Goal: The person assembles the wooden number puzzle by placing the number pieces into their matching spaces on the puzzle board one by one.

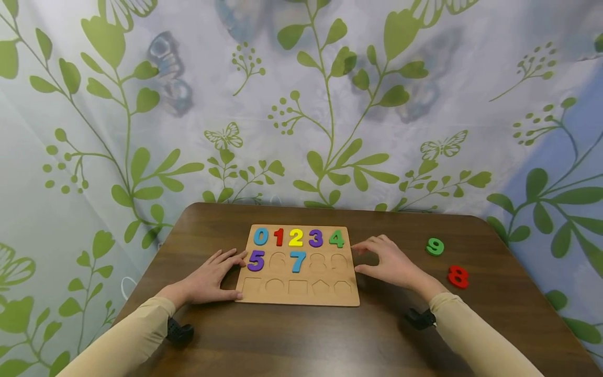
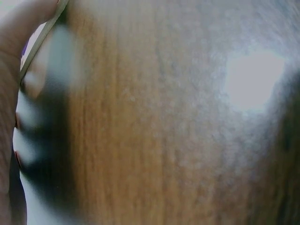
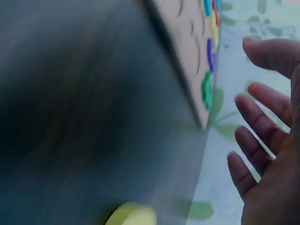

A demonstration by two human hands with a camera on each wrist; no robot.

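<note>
A wooden number puzzle board (image 1: 301, 300) lies flat on the table, its near edge toward me. Seated in it are a blue 0 (image 1: 260, 236), red 1 (image 1: 279, 237), yellow 2 (image 1: 296, 237), purple 3 (image 1: 315, 238), green 4 (image 1: 336, 239), purple 5 (image 1: 256, 261) and blue 7 (image 1: 297, 262). Bare recesses show beside these and along the near row. My left hand (image 1: 210, 278) rests at the board's left edge, thumb at the near corner, fingers spread. My right hand (image 1: 388, 263) hovers by the right edge with loosely bent fingers, holding nothing; contact there is unclear.
On the table (image 1: 301, 335), right of my right hand, lie a loose green 9 (image 1: 435, 246) and a red 8 (image 1: 458, 277). A blurred yellow-green piece (image 3: 133, 214) shows low in the right wrist view. Behind the table hangs a leaf-patterned curtain (image 1: 264, 157).
</note>
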